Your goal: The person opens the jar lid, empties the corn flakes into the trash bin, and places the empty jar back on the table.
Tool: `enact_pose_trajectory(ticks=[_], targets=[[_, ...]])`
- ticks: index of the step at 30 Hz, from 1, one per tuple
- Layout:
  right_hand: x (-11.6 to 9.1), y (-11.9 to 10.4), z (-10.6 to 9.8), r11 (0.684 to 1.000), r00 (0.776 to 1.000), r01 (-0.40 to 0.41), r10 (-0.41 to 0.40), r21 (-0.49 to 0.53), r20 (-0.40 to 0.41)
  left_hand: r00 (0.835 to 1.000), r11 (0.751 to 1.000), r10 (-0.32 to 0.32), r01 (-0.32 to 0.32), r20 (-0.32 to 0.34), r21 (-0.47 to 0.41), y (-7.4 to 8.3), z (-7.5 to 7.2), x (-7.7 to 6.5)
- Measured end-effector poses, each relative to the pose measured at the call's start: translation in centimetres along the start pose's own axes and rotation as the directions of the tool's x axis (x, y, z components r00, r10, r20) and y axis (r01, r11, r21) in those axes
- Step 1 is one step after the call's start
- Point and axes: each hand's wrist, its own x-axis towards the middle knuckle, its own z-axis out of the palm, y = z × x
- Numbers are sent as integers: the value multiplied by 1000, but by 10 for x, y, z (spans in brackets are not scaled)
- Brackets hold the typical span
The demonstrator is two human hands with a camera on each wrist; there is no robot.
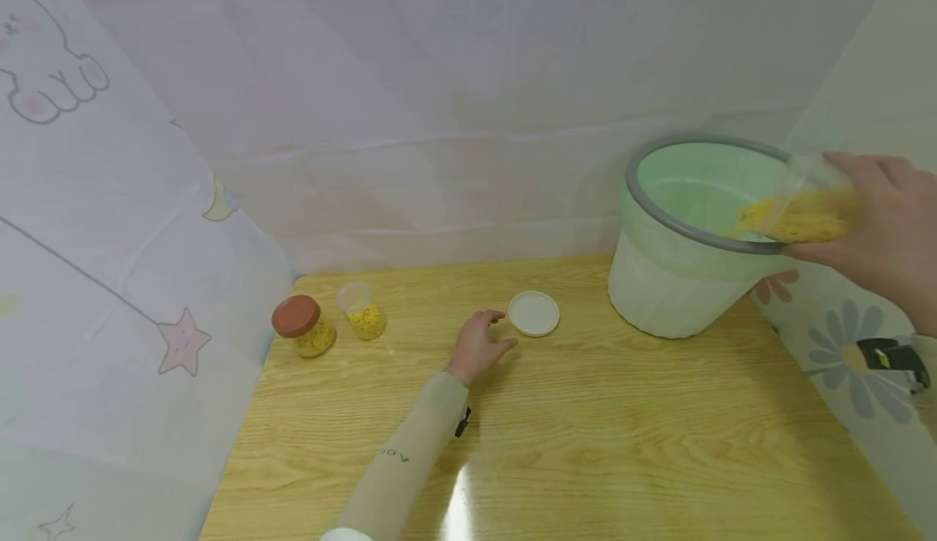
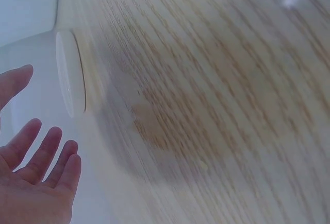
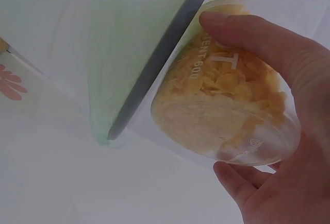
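My right hand (image 1: 889,232) grips a clear jar (image 3: 221,90) of yellow flake-like pieces (image 3: 242,72). The jar lies tilted on its side, its mouth over the rim of a bin (image 1: 659,281) with a green liner, and yellow pieces are at the mouth. In the right wrist view, thumb and fingers wrap the jar beside the grey rim (image 3: 162,59). My left hand (image 1: 479,348) is over the wooden table, fingers loosely bent and holding nothing. Just beyond its fingertips lies a round white lid (image 1: 533,313), also seen edge-on in the left wrist view.
At the table's back left stand a jar with a red-brown lid (image 1: 296,316) and a clear cup (image 1: 364,320), both with yellow pieces inside. Cloth walls (image 1: 439,118) enclose the wooden table (image 1: 556,443) behind and on both sides. The bin occupies the back right.
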Motion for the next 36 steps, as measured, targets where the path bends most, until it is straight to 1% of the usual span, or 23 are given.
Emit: enact_pose_trajectory(ticks=[6,10,18,26,31,36], targets=[[0,-1,0,1000,999,23,-23,-6,-33,1000,1000,-2,2,8,3,3,-2,0],[1,-2,1,1000,999,30,-30,-1,-40,1000,1000,-5,5,12,-7,5,-3,0],[3,-3,1,999,1000,28,-28,17,0,1000,1000,0,0,9,3,8,-3,-1],[4,-2,0,998,998,56,-56,16,1,1000,1000,-10,11,27,-10,9,-3,1],[4,-3,-1,998,997,60,-61,23,37,999,1000,-22,23,34,-13,9,-4,-1],[8,-5,-2,992,992,119,-121,36,45,999,999,-32,32,20,-37,6,-3,-1]])
